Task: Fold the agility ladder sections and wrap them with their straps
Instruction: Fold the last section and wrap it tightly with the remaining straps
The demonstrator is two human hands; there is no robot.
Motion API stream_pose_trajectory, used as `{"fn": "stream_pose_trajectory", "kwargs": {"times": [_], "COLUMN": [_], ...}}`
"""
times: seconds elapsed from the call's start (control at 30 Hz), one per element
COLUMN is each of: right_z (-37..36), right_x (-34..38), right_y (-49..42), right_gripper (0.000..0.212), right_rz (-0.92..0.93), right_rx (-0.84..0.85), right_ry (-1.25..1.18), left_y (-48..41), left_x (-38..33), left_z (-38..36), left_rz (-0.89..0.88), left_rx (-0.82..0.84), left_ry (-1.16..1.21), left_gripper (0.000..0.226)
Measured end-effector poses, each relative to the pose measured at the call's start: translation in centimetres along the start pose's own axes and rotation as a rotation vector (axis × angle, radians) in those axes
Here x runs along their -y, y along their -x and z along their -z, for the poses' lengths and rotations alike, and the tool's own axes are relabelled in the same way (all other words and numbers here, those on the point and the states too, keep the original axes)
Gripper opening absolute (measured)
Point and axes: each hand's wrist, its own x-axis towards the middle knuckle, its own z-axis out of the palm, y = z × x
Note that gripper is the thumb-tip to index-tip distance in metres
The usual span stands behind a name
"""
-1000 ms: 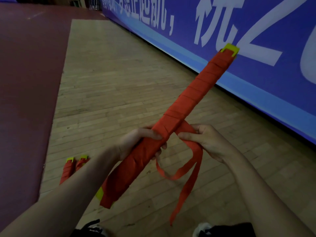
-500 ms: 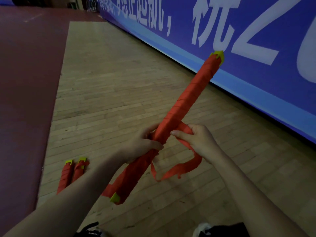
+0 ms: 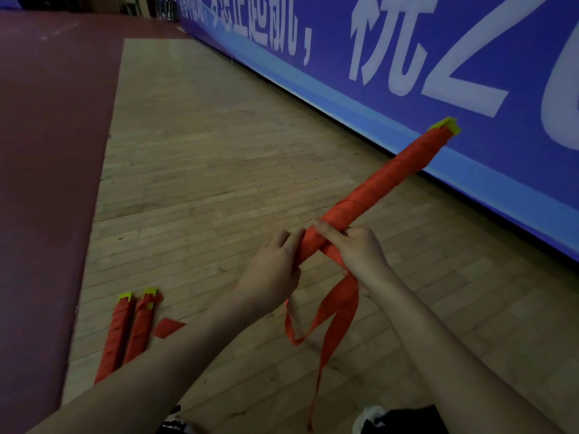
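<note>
Lying finished on the wooden floor at near left: two wrapped bundles. Dangling below the hands, left to wind: red strap tails. Gripping the third bundle with the left hand, pinching strap onto it with the right hand, close together. Slanting up toward the blue banner, spiralled tight, yellow-tipped.

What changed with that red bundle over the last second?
The right hand carried the strap up over the ladder bundle and now presses it there; the bundle's far end dipped lower. The left hand still grips the bundle; two wrapped bundles stay on the floor.
</note>
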Motion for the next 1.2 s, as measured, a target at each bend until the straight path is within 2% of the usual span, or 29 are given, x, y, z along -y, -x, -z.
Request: {"fn": "stream_pose_trajectory", "kwargs": {"times": [0.07, 0.17, 0.23, 0.3, 0.37, 0.5, 0.63, 0.73, 0.9, 0.97, 1.03, 1.13, 1.2], "right_z": [0.1, 0.7, 1.1, 1.5, 1.7, 2.0, 2.3, 2.5, 3.4, 3.7, 4.0, 4.3, 4.4], "right_x": [0.1, 0.6, 0.8, 0.8, 0.8, 1.1, 1.3, 1.5, 1.4, 1.5, 1.3, 0.9, 0.5], "right_y": [0.0, 0.0, -0.1, -0.2, -0.3, -0.2, 0.2, 0.4, 0.3, 0.5, 0.4, 0.3, 0.1], "right_gripper": [0.038, 0.034, 0.033, 0.034, 0.036, 0.043, 0.030, 0.024, 0.018, 0.004, 0.010, 0.005, 0.021], "right_rz": [-0.015, -0.029, -0.034, -0.021, 0.009, 0.084, 0.142, 0.139, 0.084, 0.057, 0.001, -0.028, -0.050], "right_rx": [0.006, 0.037, 0.072, 0.092, 0.112, 0.160, 0.205, 0.242, 0.342, 0.378, 0.416, 0.425, 0.408], "right_ry": [-0.077, -0.172, -0.233, -0.248, -0.276, -0.359, -0.457, -0.488, -0.429, -0.382, -0.348, -0.278, -0.250], "left_y": [-0.4, -0.6, -0.6, -0.6, -0.3, 0.1, 0.5, 0.7, 0.7, 0.7, 0.6, 0.4, 0.3], "left_x": [0.1, -0.1, -0.5, -0.8, -0.7, -0.1, 0.1, 0.1, -0.1, -0.1, -0.1, -0.1, 0.0], "left_z": [0.7, 2.1, 3.3, 4.3, 4.9, 5.5, 5.4, 5.3, 5.2, 5.2, 5.1, 4.9, 4.7], "left_rz": [0.015, 0.150, 0.276, 0.319, 0.334, 0.422, 0.402, 0.361, 0.366, 0.359, 0.349, 0.339, 0.340], "left_rx": [0.065, 0.166, 0.236, 0.321, 0.373, 0.558, 0.731, 0.726, 0.630, 0.600, 0.569, 0.525, 0.492], "left_ry": [0.059, 0.446, 0.686, 0.812, 0.924, 1.158, 1.378, 1.412, 1.303, 1.269, 1.235, 1.191, 1.172], "left_gripper": [0.070, 0.081, 0.064, 0.041, 0.037, 0.044, 0.063, 0.060, 0.028, 0.029, 0.032, 0.039, 0.046]}}
